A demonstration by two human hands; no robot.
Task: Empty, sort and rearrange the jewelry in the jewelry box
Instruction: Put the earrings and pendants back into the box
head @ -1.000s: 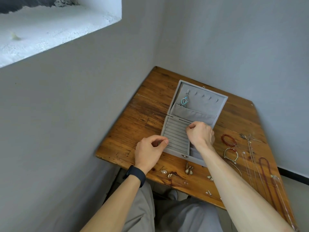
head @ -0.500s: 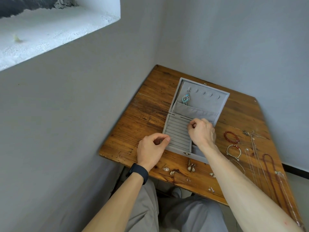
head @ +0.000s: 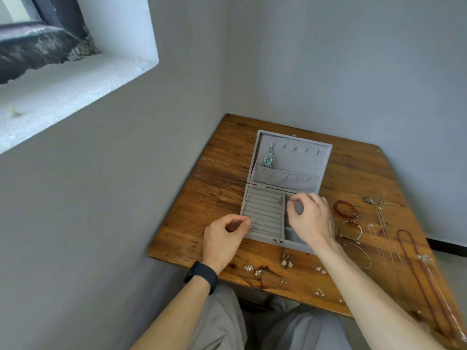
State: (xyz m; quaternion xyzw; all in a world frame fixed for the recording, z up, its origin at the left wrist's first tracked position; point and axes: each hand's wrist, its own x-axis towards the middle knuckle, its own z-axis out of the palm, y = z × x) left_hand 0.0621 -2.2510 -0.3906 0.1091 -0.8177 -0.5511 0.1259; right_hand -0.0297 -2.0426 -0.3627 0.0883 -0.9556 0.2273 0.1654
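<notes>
Pinching what seems a thin stud, the left hand rests at the jewelry box edge. The right hand curls narrowly, its grip unclear. Just left of its fingertips sits a small earring, likely light, slippery and bendable; take its head.

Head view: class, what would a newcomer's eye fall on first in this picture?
The open grey jewelry box mid-table, a turquoise earring hanging in its lid. The left hand pinches a thin pin at its near-left edge; the right hand hovers over its right compartment. Bracelets and necklaces lie on the wooden table to the right.
</notes>
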